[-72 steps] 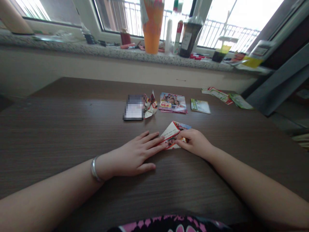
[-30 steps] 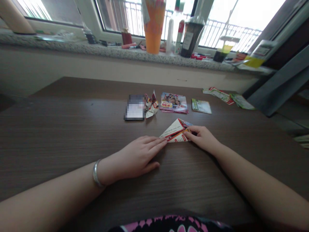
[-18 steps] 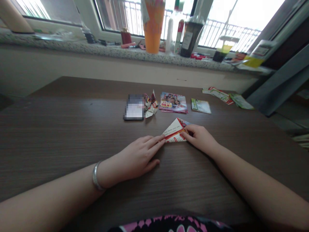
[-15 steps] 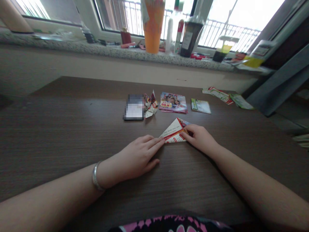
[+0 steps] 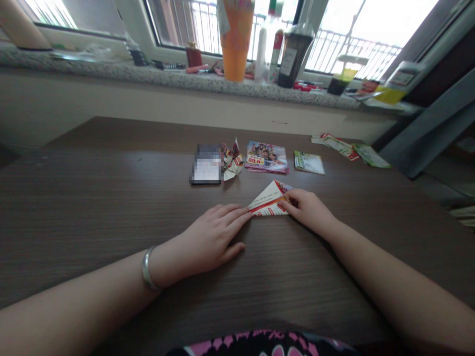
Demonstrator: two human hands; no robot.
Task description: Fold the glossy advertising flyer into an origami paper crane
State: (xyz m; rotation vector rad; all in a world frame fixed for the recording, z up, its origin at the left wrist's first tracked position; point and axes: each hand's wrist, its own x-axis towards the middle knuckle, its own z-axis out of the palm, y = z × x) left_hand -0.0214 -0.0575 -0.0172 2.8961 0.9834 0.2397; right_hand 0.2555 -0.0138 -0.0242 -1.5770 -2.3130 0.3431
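Observation:
A printed sheet of paper (image 5: 267, 200), folded into a kite-like triangle with red and orange stripes, lies on the dark wooden table (image 5: 148, 198). My left hand (image 5: 215, 237) rests flat with fingers stretched out, its fingertips touching the paper's pointed left end. The thumb lies apart from the other fingers. At the paper's right side, my right hand (image 5: 306, 207) is closed, thumb and fingers pinching the folded edge. That corner is partly hidden beneath the fingers.
Beyond the paper lie a blurred-out dark device (image 5: 206, 165), a folded paper figure (image 5: 232, 162), a stack of flyers (image 5: 267, 157) and a small green-white card stack (image 5: 309, 163). Paper strips (image 5: 339, 147) sit far right. Cups and bottles line the windowsill (image 5: 185, 76).
The folded paper has shifted very slightly away from me and to the right. Both hands keep nearly the same pose on it.

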